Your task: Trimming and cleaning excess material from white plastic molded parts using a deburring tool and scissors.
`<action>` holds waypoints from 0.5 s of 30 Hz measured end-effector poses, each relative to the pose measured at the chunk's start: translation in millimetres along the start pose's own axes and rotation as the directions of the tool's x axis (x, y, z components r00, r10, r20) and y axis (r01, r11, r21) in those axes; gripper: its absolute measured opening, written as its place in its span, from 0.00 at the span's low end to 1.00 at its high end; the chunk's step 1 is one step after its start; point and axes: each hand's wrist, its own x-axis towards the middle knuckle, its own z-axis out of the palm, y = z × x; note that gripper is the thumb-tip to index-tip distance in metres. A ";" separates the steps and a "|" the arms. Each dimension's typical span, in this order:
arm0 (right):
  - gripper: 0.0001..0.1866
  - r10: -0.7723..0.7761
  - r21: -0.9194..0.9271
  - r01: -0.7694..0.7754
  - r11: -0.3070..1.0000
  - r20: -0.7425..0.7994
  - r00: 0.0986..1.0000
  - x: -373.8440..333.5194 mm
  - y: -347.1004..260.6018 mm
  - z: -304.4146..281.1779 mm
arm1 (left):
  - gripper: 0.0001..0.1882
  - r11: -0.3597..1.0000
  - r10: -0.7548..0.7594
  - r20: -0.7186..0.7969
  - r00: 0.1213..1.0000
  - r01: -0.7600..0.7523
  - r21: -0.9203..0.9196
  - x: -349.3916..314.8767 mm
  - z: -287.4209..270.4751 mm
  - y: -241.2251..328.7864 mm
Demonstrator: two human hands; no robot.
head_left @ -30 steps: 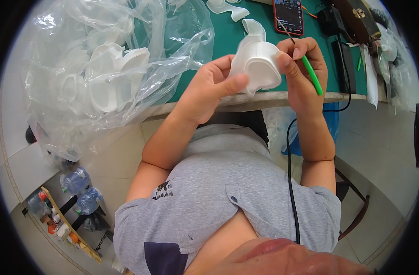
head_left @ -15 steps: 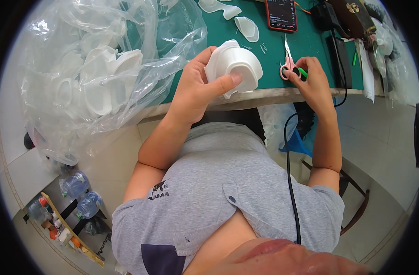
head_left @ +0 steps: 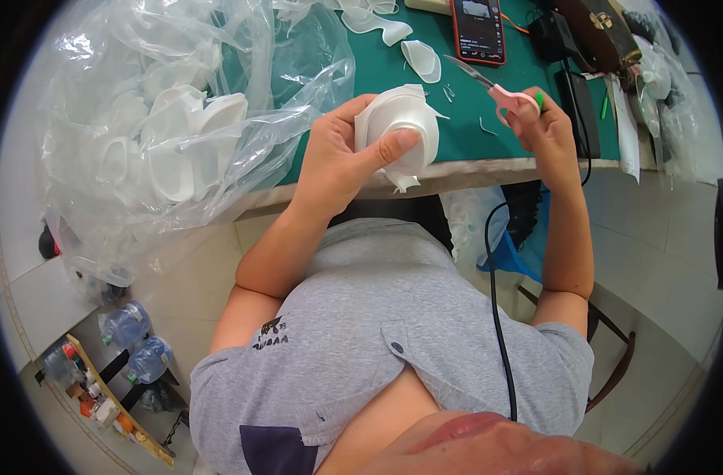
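My left hand [head_left: 341, 150] grips a white moulded plastic cup-shaped piece [head_left: 405, 131] with ragged flaps along its rim; the thumb presses on its flat face. My right hand [head_left: 547, 131] is closed around the handles of pink-handled scissors [head_left: 500, 93], raised over the green mat with the blades pointing up and left. A green thing [head_left: 539, 100] shows by the right fingers; its kind I cannot tell. Between the hands lie thin white trimmings [head_left: 448, 93]. Just beyond the held piece is a translucent white cup-shaped offcut [head_left: 422, 62].
A large clear plastic bag [head_left: 290, 95] holding several white moulded pieces [head_left: 171, 146] covers the left of the green mat [head_left: 480, 146]. At the back stand a red-cased phone [head_left: 478, 32] and curled white strips [head_left: 369, 24]. Black adapters [head_left: 579, 103] with a cable lie at right.
My right hand has lifted the scissors off the mat, and their blades have swung leftward. The white piece in my left hand is turned and slightly lower.
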 end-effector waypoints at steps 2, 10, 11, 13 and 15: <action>0.06 0.073 0.296 -0.075 0.952 0.017 0.997 2.2 -2.2 1.1 | 0.24 1.000 0.008 -0.014 1.000 -0.008 0.007 0.0 -0.5 1.2; 0.16 -0.129 0.170 0.098 0.980 0.178 0.976 -3.6 -4.6 14.3 | 0.25 0.999 0.032 -0.010 0.999 -0.031 0.035 -0.9 -4.4 0.5; 0.14 -0.074 0.094 0.052 0.994 0.249 0.966 -8.6 -11.5 13.6 | 0.25 0.999 0.030 -0.013 0.999 -0.029 0.036 -1.0 -4.4 0.4; 0.13 -0.138 -0.058 0.157 0.986 0.248 0.959 -16.3 -17.9 23.0 | 0.25 0.998 0.046 -0.020 0.999 -0.045 0.049 -1.2 -3.8 1.2; 0.15 -0.222 -0.270 0.313 0.910 0.319 0.921 -14.4 -19.5 21.1 | 0.24 0.997 0.044 -0.023 0.999 -0.043 0.071 -1.4 -4.1 1.1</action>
